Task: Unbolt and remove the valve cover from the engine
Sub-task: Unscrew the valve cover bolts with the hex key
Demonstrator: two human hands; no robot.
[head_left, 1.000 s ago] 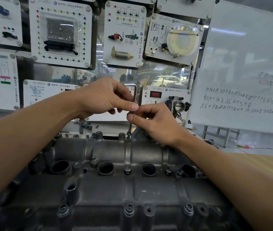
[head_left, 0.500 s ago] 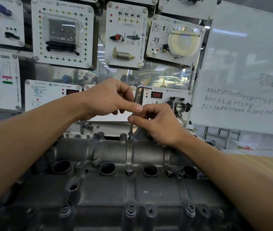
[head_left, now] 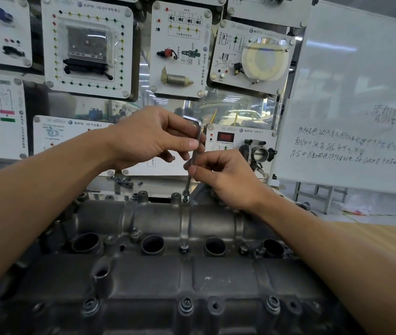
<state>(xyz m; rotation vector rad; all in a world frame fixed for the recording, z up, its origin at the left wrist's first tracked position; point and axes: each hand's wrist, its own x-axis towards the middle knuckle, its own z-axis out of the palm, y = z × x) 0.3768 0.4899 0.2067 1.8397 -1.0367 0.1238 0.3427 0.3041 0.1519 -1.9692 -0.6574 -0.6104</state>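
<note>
The dark grey valve cover (head_left: 158, 274) fills the lower half of the view, with several round plug wells and bolts along its middle and near edge. An L-shaped hex key (head_left: 194, 160) stands upright, its tip seated in a bolt (head_left: 185, 197) on the cover's far edge. My left hand (head_left: 148, 137) pinches the key near its upper bend. Just below, my right hand (head_left: 221, 177) pinches the key's shaft between thumb and fingers. A centre bolt (head_left: 184, 246) and a near-edge bolt (head_left: 187, 305) sit in the cover.
Several loose bolts (head_left: 124, 181) lie on the shiny ledge behind the engine. White training panels (head_left: 180, 49) hang on the wall beyond, and a throttle body (head_left: 257, 153) sits right of my hands. A whiteboard (head_left: 361, 97) stands at right.
The key's short arm has swung out from behind my left hand and now shows above it. Both hands stay at the same far-edge bolt.
</note>
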